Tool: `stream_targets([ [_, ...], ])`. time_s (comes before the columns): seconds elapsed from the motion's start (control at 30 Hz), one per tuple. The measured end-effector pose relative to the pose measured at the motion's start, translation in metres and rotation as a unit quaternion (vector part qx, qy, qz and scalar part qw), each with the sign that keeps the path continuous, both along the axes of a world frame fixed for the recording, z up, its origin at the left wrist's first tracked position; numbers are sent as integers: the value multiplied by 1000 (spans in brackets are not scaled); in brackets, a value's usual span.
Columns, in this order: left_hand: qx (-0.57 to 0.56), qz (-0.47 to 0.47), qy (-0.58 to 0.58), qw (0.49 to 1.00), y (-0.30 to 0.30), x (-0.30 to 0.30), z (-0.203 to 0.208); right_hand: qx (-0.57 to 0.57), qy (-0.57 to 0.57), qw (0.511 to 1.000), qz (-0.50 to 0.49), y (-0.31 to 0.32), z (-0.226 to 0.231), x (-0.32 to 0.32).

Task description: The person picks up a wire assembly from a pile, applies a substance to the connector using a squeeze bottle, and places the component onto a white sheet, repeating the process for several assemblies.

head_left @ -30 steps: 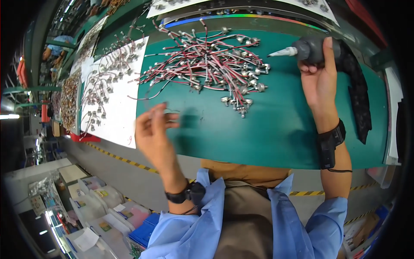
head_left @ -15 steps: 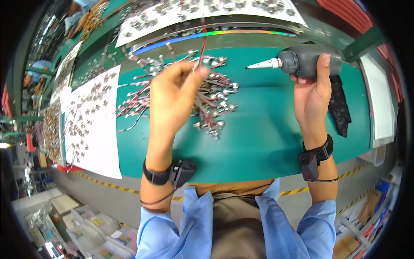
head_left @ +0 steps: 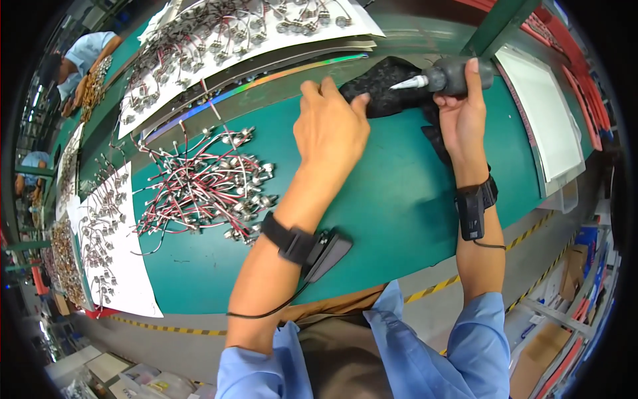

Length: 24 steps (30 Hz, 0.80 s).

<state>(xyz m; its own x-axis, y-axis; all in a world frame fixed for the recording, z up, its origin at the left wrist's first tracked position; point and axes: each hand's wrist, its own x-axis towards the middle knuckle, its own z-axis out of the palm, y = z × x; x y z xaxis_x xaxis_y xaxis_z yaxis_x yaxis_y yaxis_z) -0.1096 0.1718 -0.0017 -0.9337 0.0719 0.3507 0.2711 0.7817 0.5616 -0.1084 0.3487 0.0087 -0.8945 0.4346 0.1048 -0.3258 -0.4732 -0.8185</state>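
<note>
In my right hand [head_left: 462, 120] is a dark grey squeeze bottle [head_left: 455, 76], lying on its side with the fingers wrapped round it and its white pointed nozzle [head_left: 410, 83] facing left. My left hand [head_left: 331, 130] is raised over the far side of the green table, fingers apart and no object visible in them. Just right of its thumb lies a crumpled black cloth [head_left: 382, 83], partly behind the bottle. To the left of that hand a tangled pile of small metal parts with red and white wires [head_left: 206, 183] lies on the table.
Behind the green table [head_left: 392, 219], a raised shelf carries a white sheet [head_left: 259, 43] with rows of wired parts. Another white sheet [head_left: 136, 266] with parts lies at the left. Papers [head_left: 538, 120] rest at the right edge, near a green post [head_left: 502, 26]. Another person [head_left: 90, 56] sits far left.
My left hand, earlier pinching a red wire over the pile, has moved right towards the black cloth and no longer holds the wire. The view has turned; the bottle stays in my right hand.
</note>
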Motion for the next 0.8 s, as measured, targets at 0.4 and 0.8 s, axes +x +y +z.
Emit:
stream_targets([
  [0.4,460,-116,-192,859,-9,2,-23,0,-67,993,94,1,-21,-1],
  [0.8,530,-168,-202,806,0,7,-26,133,-33,986,95,-5,-29,1],
])
